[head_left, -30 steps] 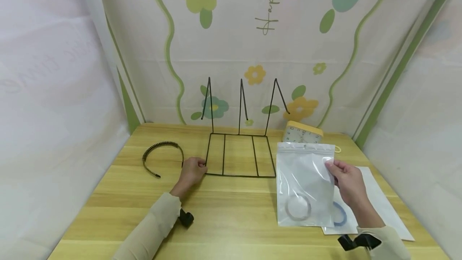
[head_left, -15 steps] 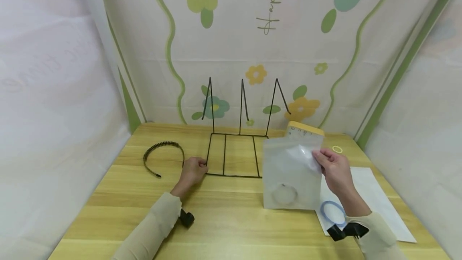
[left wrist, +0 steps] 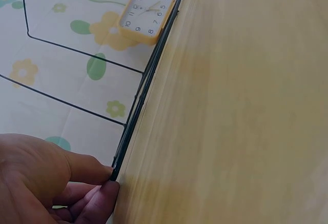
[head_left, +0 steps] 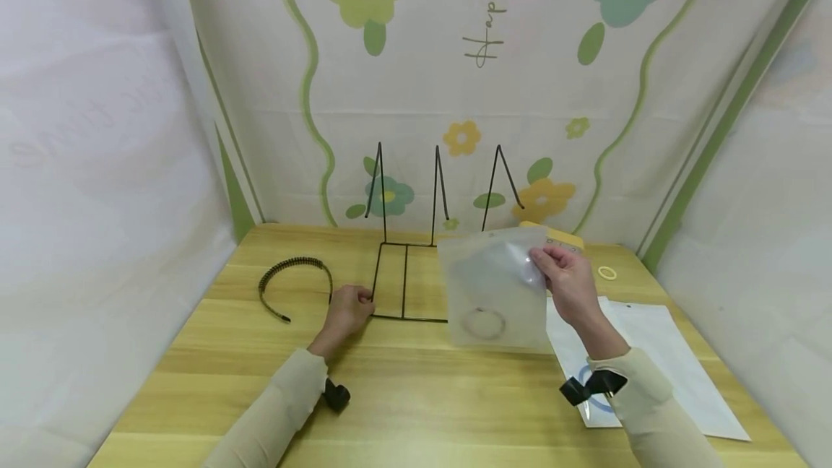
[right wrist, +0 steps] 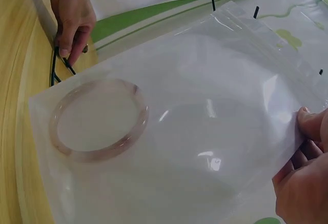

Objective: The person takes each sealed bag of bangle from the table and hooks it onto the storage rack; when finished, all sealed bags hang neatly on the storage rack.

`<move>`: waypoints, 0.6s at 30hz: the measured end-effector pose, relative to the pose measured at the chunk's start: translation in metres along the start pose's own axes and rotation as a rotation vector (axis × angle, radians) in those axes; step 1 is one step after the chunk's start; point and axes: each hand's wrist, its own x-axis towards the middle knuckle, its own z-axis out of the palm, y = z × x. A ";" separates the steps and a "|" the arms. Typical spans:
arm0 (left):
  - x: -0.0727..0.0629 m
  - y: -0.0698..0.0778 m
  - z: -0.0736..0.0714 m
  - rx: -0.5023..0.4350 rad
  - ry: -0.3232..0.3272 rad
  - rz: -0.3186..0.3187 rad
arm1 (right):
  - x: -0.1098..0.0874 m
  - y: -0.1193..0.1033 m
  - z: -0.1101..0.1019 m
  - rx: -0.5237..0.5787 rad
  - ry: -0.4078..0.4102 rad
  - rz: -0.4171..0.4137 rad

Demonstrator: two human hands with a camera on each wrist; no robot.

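Observation:
My left hand pinches the front left corner of a black wire rack; the left wrist view shows thumb and fingers on that thin bar. Three bent wire prongs rise from the rack's back edge. My right hand pinches the right edge of a clear zip bag, held up in front of the rack's right part, which it hides. Inside the bag, low down, lies a pale pinkish bangle. Whether the bag touches the rack I cannot tell.
A dark coiled headband lies left of the rack. Behind the bag stands a yellow clock, partly hidden. To the right are a small yellow ring, a white bag and a blue ring in another bag, partly under my right wrist.
My right hand has carried the clear bag left and slightly up, from beside the rack to in front of its right part. My left hand stays at the rack's corner.

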 end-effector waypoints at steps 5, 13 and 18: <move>0.001 0.000 0.000 0.006 0.010 0.008 | 0.007 0.002 0.014 -0.010 -0.002 -0.013; 0.000 0.000 0.000 -0.008 0.008 0.016 | 0.015 0.008 0.035 -0.053 -0.008 -0.020; -0.002 0.000 0.001 -0.002 0.019 0.023 | 0.017 0.010 0.049 -0.099 -0.018 -0.028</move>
